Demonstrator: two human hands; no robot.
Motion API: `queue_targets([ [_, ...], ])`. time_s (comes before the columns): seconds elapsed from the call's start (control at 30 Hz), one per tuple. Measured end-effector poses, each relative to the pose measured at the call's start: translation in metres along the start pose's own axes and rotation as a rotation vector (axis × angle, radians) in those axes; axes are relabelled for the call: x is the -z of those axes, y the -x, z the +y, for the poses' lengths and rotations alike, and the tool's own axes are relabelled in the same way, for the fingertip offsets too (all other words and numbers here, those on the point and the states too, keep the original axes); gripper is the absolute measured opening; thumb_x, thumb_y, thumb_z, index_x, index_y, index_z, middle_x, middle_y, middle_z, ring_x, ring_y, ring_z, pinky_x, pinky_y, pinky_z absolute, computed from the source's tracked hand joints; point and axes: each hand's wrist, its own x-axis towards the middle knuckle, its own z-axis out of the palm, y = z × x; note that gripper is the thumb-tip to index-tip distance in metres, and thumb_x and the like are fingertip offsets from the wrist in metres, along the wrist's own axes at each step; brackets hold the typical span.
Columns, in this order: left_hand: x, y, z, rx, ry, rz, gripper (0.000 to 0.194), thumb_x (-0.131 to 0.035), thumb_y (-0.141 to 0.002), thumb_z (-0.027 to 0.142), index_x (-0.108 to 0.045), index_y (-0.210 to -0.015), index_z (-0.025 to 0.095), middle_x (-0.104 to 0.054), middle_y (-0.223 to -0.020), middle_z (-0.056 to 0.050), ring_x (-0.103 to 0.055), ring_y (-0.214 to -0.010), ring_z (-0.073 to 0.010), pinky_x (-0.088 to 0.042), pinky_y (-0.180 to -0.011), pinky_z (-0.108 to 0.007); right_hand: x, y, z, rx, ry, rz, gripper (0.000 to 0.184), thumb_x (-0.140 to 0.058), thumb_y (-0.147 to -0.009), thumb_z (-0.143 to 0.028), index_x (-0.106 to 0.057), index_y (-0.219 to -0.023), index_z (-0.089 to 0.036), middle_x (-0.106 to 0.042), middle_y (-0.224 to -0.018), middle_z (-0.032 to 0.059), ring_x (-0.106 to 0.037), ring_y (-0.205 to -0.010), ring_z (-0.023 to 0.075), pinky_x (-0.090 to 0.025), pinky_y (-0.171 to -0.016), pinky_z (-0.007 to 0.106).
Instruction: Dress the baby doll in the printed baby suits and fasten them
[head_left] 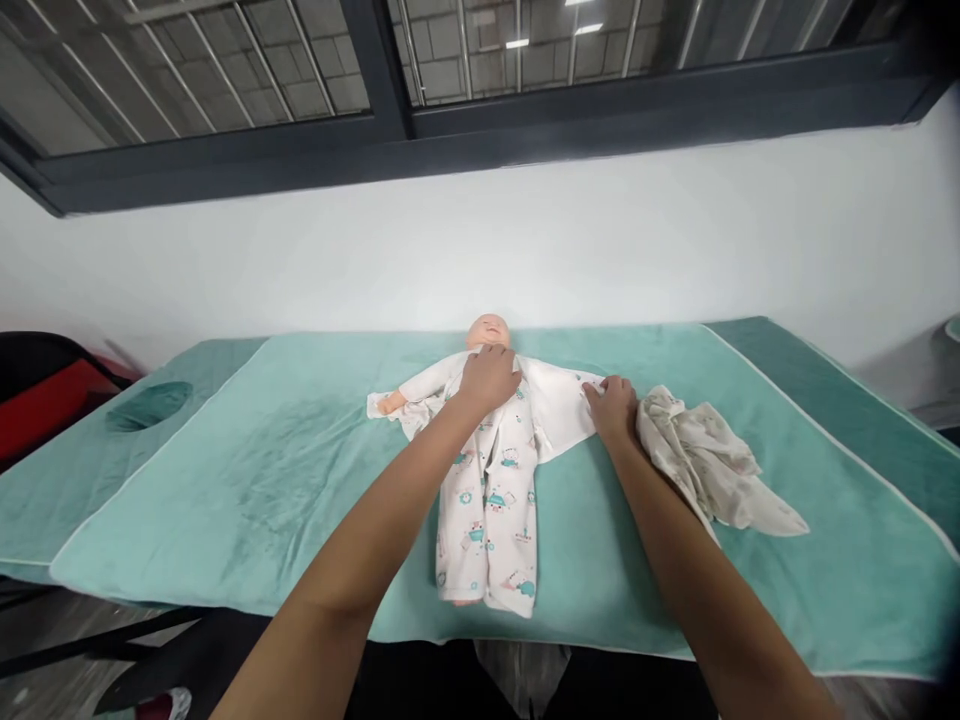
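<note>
A baby doll (488, 330) lies on its back on a teal towel (285, 470), dressed in a white printed romper (489, 500). My left hand (489, 376) rests on the doll's chest just below its chin, fingers curled down on the cloth. My right hand (612, 406) presses on the open white flap of the garment (559, 415) to the doll's side, fingers closed on its edge. A crumpled white printed cloth (712, 460) lies right beside that hand.
The towel covers a teal padded table (840, 400) set against a white wall below a dark-framed window. The table has a face hole (150, 403) at the left end. A red and black object (45, 400) stands at far left.
</note>
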Motion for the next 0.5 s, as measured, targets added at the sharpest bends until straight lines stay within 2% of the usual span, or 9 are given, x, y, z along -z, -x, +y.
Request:
queue_targets([
  [0.07, -0.003, -0.016, 0.014, -0.002, -0.049, -0.100, 0.040, -0.052, -0.090, 0.036, -0.057, -0.125, 0.017, -0.059, -0.132, -0.016, -0.047, -0.127, -0.0317, -0.035, -0.106, -0.049, 0.003, 0.001, -0.001, 0.008, 0.022, -0.019, 0.027, -0.058, -0.089, -0.043, -0.063, -0.093, -0.016, -0.060, -0.101, 0.0115, -0.050, -0.086, 0.0232, -0.035, -0.077, 0.035],
  [0.13, -0.008, -0.025, 0.017, 0.001, -0.056, -0.134, 0.050, -0.058, -0.086, 0.038, -0.053, -0.130, 0.017, -0.057, -0.136, -0.018, -0.046, -0.130, -0.0333, -0.029, -0.109, -0.053, 0.005, 0.001, -0.001, 0.030, 0.040, -0.039, 0.025, -0.054, -0.092, -0.040, -0.063, -0.091, -0.017, -0.057, -0.103, 0.0105, -0.049, -0.084, 0.0211, -0.034, -0.075, 0.033],
  [0.3, -0.007, -0.024, 0.000, 0.006, -0.073, -0.223, 0.066, -0.063, -0.079, 0.033, -0.042, -0.140, 0.021, -0.050, -0.144, -0.016, -0.041, -0.135, -0.0317, -0.028, -0.111, -0.053, 0.011, -0.009, -0.001, 0.078, 0.050, -0.112, 0.022, -0.045, -0.097, -0.033, -0.061, -0.095, -0.018, -0.054, -0.106, 0.0090, -0.047, -0.075, 0.0162, -0.032, -0.068, 0.030],
  [0.4, 0.002, -0.020, -0.014, 0.019, -0.088, -0.272, 0.063, -0.062, -0.079, 0.033, -0.045, -0.138, 0.022, -0.048, -0.145, -0.015, -0.041, -0.134, -0.0325, -0.033, -0.107, -0.053, 0.013, -0.020, 0.003, 0.024, 0.088, -0.122, 0.022, -0.043, -0.096, -0.028, -0.061, -0.099, -0.016, -0.055, -0.106, 0.0125, -0.049, -0.073, 0.0174, -0.029, -0.063, 0.030],
  [0.5, 0.005, -0.022, -0.016, 0.020, -0.120, -0.300, 0.055, -0.063, -0.078, 0.032, -0.052, -0.131, 0.020, -0.048, -0.142, -0.017, -0.041, -0.133, -0.0356, -0.036, -0.103, -0.054, 0.011, -0.026, 0.007, -0.024, 0.106, -0.101, 0.021, -0.045, -0.093, -0.028, -0.062, -0.096, -0.015, -0.058, -0.103, 0.0139, -0.051, -0.074, 0.0197, -0.029, -0.062, 0.031],
])
